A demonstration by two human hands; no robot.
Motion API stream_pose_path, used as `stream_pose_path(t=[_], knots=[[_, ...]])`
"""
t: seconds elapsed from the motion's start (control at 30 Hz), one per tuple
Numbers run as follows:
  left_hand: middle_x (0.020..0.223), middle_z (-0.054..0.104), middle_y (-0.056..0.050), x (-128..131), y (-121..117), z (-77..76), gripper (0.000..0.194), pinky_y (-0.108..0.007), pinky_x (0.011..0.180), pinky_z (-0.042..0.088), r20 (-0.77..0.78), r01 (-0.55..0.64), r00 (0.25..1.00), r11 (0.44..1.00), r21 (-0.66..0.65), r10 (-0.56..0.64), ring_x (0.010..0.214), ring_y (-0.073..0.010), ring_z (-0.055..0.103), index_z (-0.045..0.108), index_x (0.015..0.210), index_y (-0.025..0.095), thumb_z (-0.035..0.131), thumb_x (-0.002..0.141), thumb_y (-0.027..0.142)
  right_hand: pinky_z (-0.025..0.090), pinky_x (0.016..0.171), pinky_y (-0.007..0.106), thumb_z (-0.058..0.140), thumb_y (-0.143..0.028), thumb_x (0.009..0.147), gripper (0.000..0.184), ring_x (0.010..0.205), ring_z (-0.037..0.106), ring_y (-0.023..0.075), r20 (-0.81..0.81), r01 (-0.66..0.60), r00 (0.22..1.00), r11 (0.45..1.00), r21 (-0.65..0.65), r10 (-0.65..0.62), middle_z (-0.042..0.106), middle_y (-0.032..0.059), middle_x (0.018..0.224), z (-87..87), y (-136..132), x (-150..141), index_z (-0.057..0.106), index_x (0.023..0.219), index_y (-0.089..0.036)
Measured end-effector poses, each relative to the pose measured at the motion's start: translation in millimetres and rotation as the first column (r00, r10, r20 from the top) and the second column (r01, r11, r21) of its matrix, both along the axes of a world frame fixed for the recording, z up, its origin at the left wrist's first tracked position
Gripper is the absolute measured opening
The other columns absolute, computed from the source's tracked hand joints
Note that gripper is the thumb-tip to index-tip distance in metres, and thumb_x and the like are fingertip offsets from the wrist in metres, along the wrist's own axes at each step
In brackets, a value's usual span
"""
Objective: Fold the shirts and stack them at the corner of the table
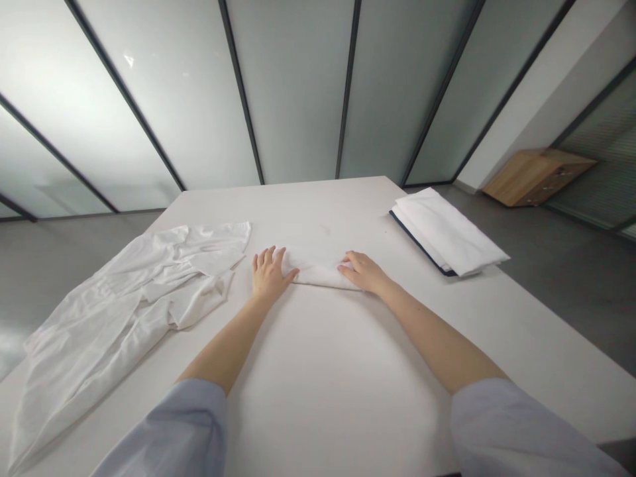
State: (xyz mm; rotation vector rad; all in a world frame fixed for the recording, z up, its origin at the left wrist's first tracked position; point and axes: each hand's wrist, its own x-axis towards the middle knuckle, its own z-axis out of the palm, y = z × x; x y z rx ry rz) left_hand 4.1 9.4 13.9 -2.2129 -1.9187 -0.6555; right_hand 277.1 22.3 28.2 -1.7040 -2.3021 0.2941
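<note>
A folded white cloth [318, 268] lies flat on the white table in front of me, its near edge forming a straight fold. At its left end rests my left hand [269, 273], palm down with fingers spread and the thumb over the cloth. My right hand [365, 271] is at the other end, fingers bent and thumb close to the index finger, closed on the cloth there. Part of that end is hidden under the hand.
A large crumpled white cloth [144, 298] spreads over the left side of the table [338, 377]. Near the right edge sits a stack of folded white cloth [447, 232] with a dark layer beneath. Frosted glass panels [298, 86] stand behind; a wooden cabinet [534, 177] is on the floor.
</note>
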Motion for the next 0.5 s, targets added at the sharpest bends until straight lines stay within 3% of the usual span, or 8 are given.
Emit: stream_pose_path(t=[0.07, 0.23, 0.37, 0.5], knots=[[0.144, 0.049, -0.016, -1.3, 0.9, -1.0, 0.062, -0.051, 0.115, 0.025, 0.034, 0.007, 0.999, 1.000, -0.002, -0.007, 0.132, -0.0335, 0.044, 0.048, 0.139, 0.020, 0.060, 0.085, 0.047, 0.040, 0.094, 0.037, 0.051, -0.044, 0.093, 0.037, 0.112, 0.057, 0.0271, 0.026, 0.048, 0.999, 0.998, -0.043, -0.047, 0.065, 0.0124, 0.119, 2.4, -2.7, -2.3, 0.058, 0.118, -0.018], [0.139, 0.052, -0.018, -14.0, 12.3, -10.9, 0.061, -0.050, 0.113, 0.029, 0.226, -0.027, 0.974, 1.000, 0.004, 0.026, 0.130, -0.0333, 0.046, 0.046, 0.138, 0.015, 0.060, 0.084, 0.039, 0.037, 0.098, 0.044, 0.047, -0.057, 0.092, 0.060, 0.121, 0.052, 0.0336, 0.121, 0.131, 0.985, 0.989, -0.072, -0.122, 0.056, 0.0173, 0.136, 11.7, -7.0, -8.0, 0.048, 0.135, -0.017], [0.133, 0.056, -0.017, -31.6, 28.6, -22.8, 0.052, -0.044, 0.106, 0.040, 0.517, -0.119, 0.849, 0.993, -0.018, 0.111, 0.126, -0.0283, 0.052, 0.046, 0.133, 0.015, 0.054, 0.087, 0.038, 0.041, 0.091, 0.040, 0.040, -0.067, 0.091, 0.060, 0.109, 0.060, 0.0316, 0.187, 0.160, 0.975, 0.969, -0.189, -0.124, 0.066, 0.0164, 0.120, 18.2, -5.4, -7.4, 0.062, 0.117, -0.018], [0.131, 0.057, -0.016, -40.1, 37.0, -30.6, 0.046, -0.044, 0.102, 0.044, 0.648, -0.134, 0.754, 0.991, -0.012, 0.110, 0.123, -0.0272, 0.054, 0.049, 0.128, 0.017, 0.053, 0.087, 0.038, 0.042, 0.090, 0.034, 0.046, -0.063, 0.090, 0.053, 0.112, 0.058, 0.0289, 0.200, 0.125, 0.976, 0.977, -0.172, -0.089, 0.064, 0.0165, 0.120, 19.2, -3.8, -5.0, 0.067, 0.106, -0.017]])
